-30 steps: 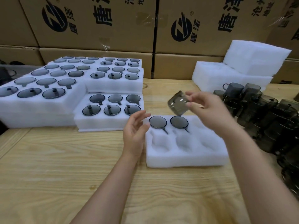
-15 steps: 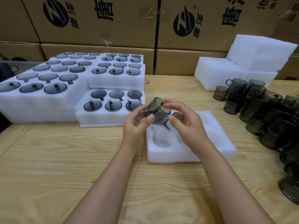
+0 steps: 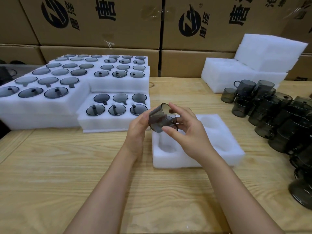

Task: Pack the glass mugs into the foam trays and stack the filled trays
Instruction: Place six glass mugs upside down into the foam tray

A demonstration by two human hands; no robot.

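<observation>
A smoky grey glass mug (image 3: 158, 118) is tilted in the air above the far left corner of a white foam tray (image 3: 224, 149). My left hand (image 3: 136, 130) holds its left side with thumb and fingers. My right hand (image 3: 184, 130) grips its rim and right side, the handle by my fingers. The tray's near left pocket (image 3: 168, 146) and its right pockets show bare foam; my hands hide the far left pockets. Several loose mugs (image 3: 276, 114) are heaped at the right of the table.
Filled foam trays (image 3: 50, 102) with upside-down mugs stand stacked at the left, one lower filled tray (image 3: 114, 119) just left of my hands. Spare foam blocks (image 3: 253, 65) lie at the back right. Cardboard boxes (image 3: 118, 22) wall off the back. Wooden tabletop (image 3: 67, 166) in front.
My right hand brought the mug from the right to the middle, and my left hand took hold of it. Both hands now tilt it over the tray's left side.
</observation>
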